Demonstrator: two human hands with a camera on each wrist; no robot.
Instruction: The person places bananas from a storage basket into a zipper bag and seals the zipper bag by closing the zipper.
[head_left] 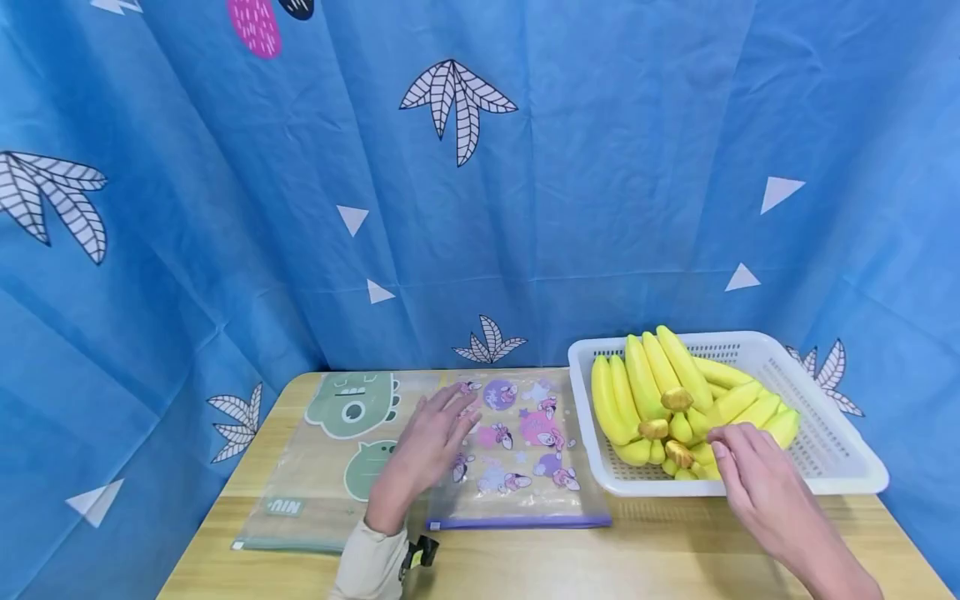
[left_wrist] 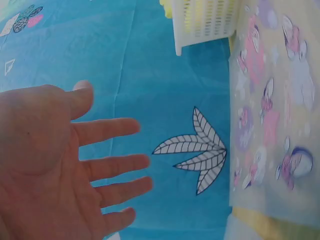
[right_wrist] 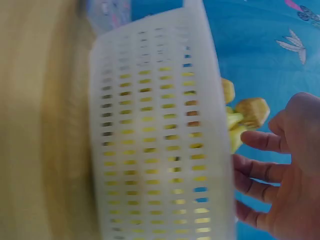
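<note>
"NIU"-lettered bag (head_left: 315,471), left hand (head_left: 431,442) above pink-printed bag (head_left: 521,458), right hand (head_left: 765,479) near bananas (head_left: 641,392)

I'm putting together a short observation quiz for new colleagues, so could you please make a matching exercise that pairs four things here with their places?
Things
1. Bananas
2. Purple-edged bag
3. Green-print bag
4. Blue curtain

Places, in the head view
A. Flat on the table, furthest left
B. Hanging behind the table
C. Inside the white basket
D. Flat on the table, just left of the basket

Pairs: 1-C, 2-D, 3-A, 4-B
</note>
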